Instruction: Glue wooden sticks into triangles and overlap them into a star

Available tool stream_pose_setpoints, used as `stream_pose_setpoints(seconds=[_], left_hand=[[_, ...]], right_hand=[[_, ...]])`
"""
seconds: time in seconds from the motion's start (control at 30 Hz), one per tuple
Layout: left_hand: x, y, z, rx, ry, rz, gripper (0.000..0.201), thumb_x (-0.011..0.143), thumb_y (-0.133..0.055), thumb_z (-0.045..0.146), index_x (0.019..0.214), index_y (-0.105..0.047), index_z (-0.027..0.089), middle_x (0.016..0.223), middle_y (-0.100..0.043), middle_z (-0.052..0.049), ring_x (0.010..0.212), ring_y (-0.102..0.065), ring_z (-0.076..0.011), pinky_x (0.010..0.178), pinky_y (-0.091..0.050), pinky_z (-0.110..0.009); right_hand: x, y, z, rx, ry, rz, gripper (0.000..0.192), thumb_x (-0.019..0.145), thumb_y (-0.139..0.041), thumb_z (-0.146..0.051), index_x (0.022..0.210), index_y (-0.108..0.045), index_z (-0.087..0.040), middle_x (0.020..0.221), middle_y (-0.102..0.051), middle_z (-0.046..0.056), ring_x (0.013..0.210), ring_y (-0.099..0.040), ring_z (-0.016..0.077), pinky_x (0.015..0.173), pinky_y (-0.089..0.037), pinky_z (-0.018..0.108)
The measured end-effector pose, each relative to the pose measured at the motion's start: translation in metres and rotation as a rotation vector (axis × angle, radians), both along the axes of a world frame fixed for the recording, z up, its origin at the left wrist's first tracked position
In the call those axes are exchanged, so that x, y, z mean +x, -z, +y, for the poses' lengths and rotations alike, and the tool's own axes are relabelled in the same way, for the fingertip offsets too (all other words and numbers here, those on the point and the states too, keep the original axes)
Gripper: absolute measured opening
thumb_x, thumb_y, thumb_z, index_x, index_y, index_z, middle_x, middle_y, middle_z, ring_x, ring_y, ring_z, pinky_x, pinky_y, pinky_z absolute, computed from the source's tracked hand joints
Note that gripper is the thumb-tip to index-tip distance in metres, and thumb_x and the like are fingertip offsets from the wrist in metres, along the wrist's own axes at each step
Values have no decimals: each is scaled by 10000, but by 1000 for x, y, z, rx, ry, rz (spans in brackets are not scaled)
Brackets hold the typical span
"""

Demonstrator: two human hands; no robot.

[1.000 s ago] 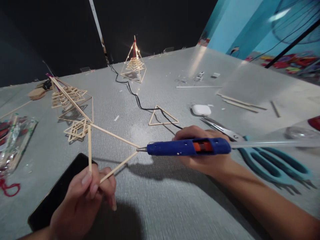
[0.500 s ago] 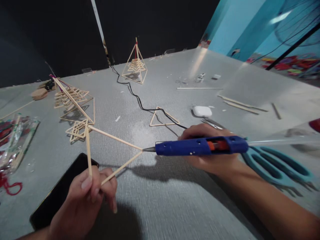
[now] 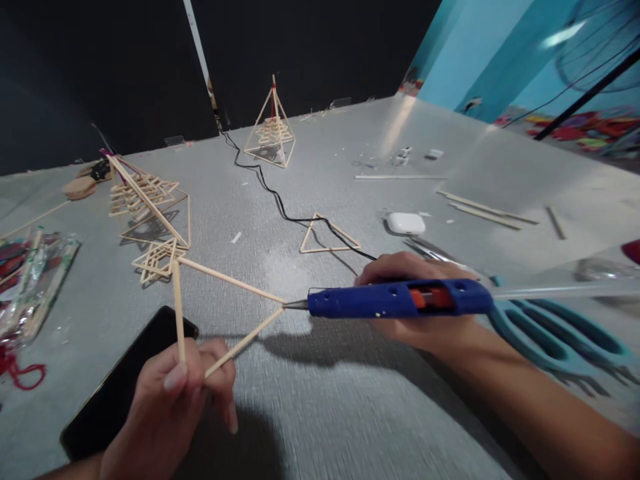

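Note:
My left hand pinches the near ends of thin wooden sticks, which form an angular frame raised over the table. My right hand is wrapped round a blue hot glue gun, with a clear glue stick running out of its back. The gun's metal tip touches the corner where two of the sticks meet. Beneath my left hand lies a black phone. A flat wooden triangle rests on the table beyond the gun, with a black cord passing over it.
Teal-handled scissors lie beside my right forearm. A white earbud case and loose sticks are farther back. Stick pyramids stand at the back and left, near small stacked frames and plastic packets.
The glue gun and the stick frame have shifted very slightly down in view. The tip stays at the same corner, and both hands keep their hold.

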State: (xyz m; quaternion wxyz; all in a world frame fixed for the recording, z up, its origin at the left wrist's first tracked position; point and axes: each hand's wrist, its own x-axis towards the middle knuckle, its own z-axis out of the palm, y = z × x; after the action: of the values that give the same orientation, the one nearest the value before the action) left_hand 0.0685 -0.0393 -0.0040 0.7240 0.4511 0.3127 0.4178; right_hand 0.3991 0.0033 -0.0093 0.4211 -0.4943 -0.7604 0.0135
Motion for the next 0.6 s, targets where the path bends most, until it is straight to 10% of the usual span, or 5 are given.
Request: stream_pose_setpoints(seconds=[0.6], left_hand=[[-1,0,2,-82,-22,-60,404,1004,-757,514,743,-624,235,697,-581,15,784,-567,-185,735,-552,-273]], right_hand=[[9,21,2,41,-8,203,97,781,-705,-333,867,-667,-312,634,-680,-46,490,-615,168,511,-481,313]])
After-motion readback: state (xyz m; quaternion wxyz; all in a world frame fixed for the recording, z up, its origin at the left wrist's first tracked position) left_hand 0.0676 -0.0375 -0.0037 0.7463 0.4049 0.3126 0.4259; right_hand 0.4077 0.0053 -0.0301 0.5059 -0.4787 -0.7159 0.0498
